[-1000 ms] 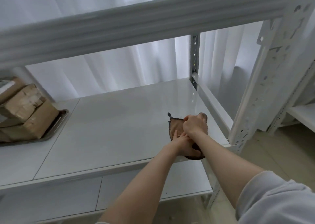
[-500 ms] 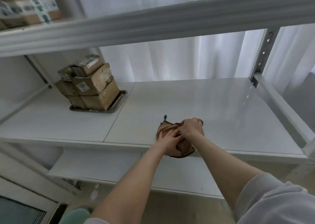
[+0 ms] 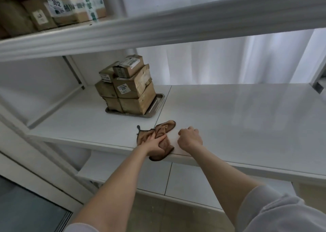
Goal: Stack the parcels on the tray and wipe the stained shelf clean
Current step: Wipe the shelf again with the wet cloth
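Note:
A brown cloth lies crumpled at the front edge of the white middle shelf. My left hand presses down on the cloth and grips it. My right hand rests just right of the cloth as a closed fist, holding nothing. Several brown cardboard parcels stand stacked on a metal tray at the left of the same shelf. No stain is visible on the shelf surface.
More cardboard boxes sit on the upper shelf at top left. A lower shelf runs below. White curtains hang behind the rack. A metal upright stands at the right.
My right hand has let go of the cloth and moved slightly right. The cloth spread out under my left hand. The view swung left, bringing the tray and upper boxes further in.

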